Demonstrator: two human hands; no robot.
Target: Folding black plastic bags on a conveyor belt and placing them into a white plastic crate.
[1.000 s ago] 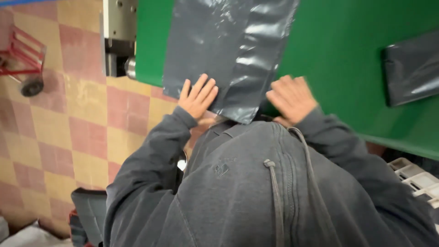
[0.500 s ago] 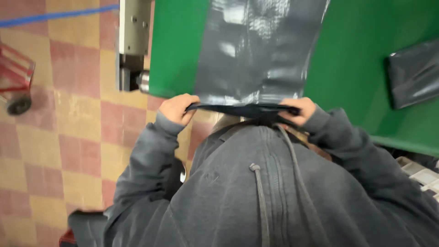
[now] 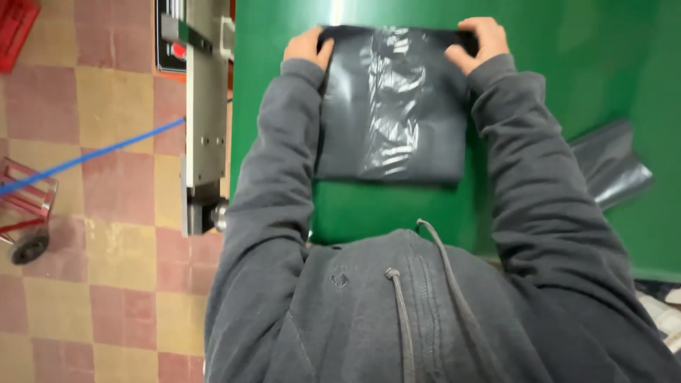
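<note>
Green belting point(image 3: 553, 64) fills the upper right of the view and is bordered on its left by a grey metal frame point(image 3: 206, 120). Beyond the frame, a floor point(image 3: 106, 284) of red and yellow checkered tiles is seen, crossed by a blue line point(image 3: 106, 150). A red cart point(image 3: 25, 220) with a black wheel stands at the left edge, and a red crate point(image 3: 15, 28) sits in the far left corner.

A dark grey plastic bag point(image 3: 390, 106) is laid flat on the belt, in the middle of the view, its glossy skin creased and catching the light. Its far edge is gripped at both corners. The left hand point(image 3: 306, 48) is closed on the far left corner, with the fingers curled over the edge. The right hand point(image 3: 477, 42) is closed on the far right corner in the same way. The near edge of the bag lies straight across the belt, well short of the near belt edge.

Both arms are stretched forward in grey hoodie sleeves point(image 3: 262, 213), one along each side of the bag. The hood and its drawstrings point(image 3: 401, 312) take up the near part of the view.

A second bag point(image 3: 610, 167), also dark and glossy, is seen lying on the belt to the right, apart from the first and partly hidden by the right sleeve.
</note>
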